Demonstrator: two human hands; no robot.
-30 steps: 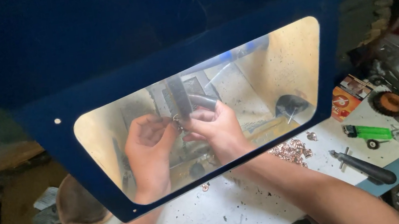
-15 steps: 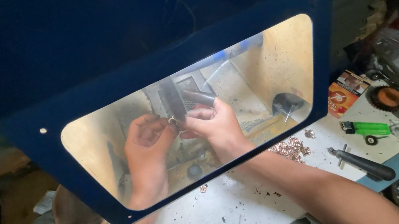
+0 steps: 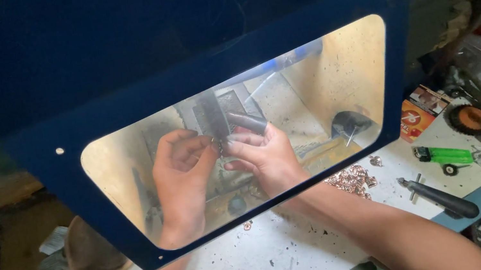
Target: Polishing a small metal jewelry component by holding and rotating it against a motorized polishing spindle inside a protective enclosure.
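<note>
Through the clear window of a dark blue shield (image 3: 108,241) I see both my hands. My left hand (image 3: 180,181) and my right hand (image 3: 264,157) meet at a small metal piece (image 3: 217,145), pinched between their fingertips. Right behind the fingers stands a dark rotating tool head (image 3: 211,117) with a grey cylinder (image 3: 246,122) beside it. Both forearms reach in under the shield's lower edge. The piece itself is too small to make out clearly.
On the white worktop (image 3: 262,261) lie a heap of small copper-coloured bits (image 3: 352,178), a black-handled tool (image 3: 440,199), a green lighter (image 3: 449,153), an orange packet (image 3: 416,115) and a dark wheel (image 3: 467,118). A brown bowl (image 3: 87,252) sits at left.
The view has drifted so the shield window sits lower and further left. My hands stay together at the tool head, fingers shifting only slightly.
</note>
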